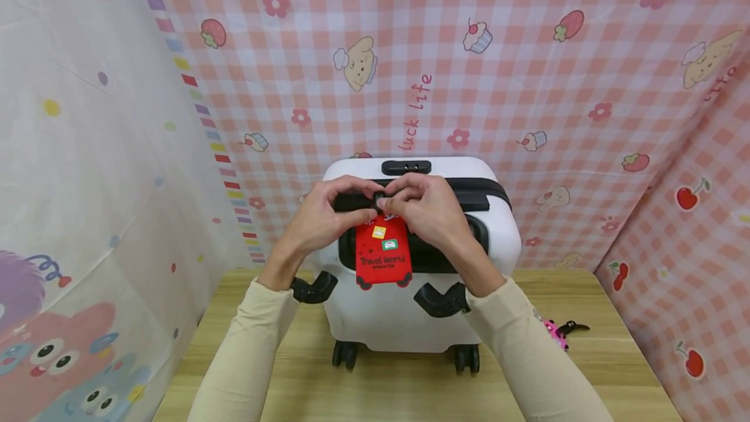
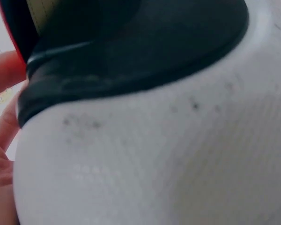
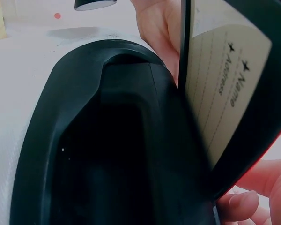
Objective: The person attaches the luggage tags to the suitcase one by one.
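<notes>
A red luggage tag (image 1: 383,269), printed "Travel World", hangs in front of the black handle (image 1: 473,201) of an upright white suitcase (image 1: 404,321). Its short black strap (image 1: 379,199) is at the handle's middle. From the left, my left hand (image 1: 319,217) pinches the strap just above the tag, thumb and fingertips close together. My right hand (image 1: 430,210) pinches the same strap from the right, thumb across it. The fingers partly hide the strap, so its fastening cannot be made out. In the right wrist view, the tag's back shows a name-and-address card (image 3: 220,93).
The suitcase stands on a wooden table (image 1: 246,350), its wheels (image 1: 346,353) toward the front. A combination lock (image 1: 406,167) sits on top. Right of it lies a pink item (image 1: 556,334) with a black strap, partly behind my sleeve. Patterned curtains (image 1: 469,96) enclose the back and sides.
</notes>
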`<state>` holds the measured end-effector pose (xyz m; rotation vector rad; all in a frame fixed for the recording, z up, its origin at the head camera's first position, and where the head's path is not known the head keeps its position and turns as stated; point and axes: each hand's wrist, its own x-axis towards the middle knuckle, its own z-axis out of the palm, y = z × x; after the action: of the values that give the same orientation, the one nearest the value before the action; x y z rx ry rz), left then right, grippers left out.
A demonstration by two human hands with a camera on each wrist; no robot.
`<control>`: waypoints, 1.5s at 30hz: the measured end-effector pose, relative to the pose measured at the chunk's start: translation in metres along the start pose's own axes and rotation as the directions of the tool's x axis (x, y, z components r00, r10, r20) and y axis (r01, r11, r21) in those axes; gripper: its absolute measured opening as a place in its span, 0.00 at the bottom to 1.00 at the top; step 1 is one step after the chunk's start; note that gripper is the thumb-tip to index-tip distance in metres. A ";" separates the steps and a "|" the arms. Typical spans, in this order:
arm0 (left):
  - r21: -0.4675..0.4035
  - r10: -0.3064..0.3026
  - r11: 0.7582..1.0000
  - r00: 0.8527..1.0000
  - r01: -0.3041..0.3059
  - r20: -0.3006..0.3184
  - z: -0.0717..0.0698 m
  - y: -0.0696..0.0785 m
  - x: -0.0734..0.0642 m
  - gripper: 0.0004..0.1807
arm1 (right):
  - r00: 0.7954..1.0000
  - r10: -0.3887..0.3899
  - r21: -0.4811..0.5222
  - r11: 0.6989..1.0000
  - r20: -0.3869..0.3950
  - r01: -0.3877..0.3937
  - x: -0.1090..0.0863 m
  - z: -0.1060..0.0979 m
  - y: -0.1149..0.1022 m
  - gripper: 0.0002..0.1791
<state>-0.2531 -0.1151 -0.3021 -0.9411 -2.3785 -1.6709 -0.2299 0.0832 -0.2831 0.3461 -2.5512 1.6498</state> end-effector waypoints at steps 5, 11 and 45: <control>-0.009 -0.022 1.000 1.000 0.022 0.007 0.000 0.000 0.000 0.15 | 1.000 -0.002 0.001 1.000 0.004 0.002 0.001 -0.001 0.001 0.09; -0.017 -0.033 0.999 0.999 0.033 0.007 0.001 0.001 0.000 0.15 | 1.000 -0.006 0.004 1.000 0.008 0.006 0.001 0.000 0.002 0.10; 0.006 -0.073 0.997 0.994 0.074 -0.081 0.004 0.002 0.000 0.10 | 0.991 -0.098 0.040 0.995 0.092 0.095 0.000 -0.006 0.009 0.09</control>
<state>-0.2507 -0.1112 -0.3026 -0.7784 -2.3928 -1.6879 -0.2320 0.0920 -0.2883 0.5530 -2.5285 1.6843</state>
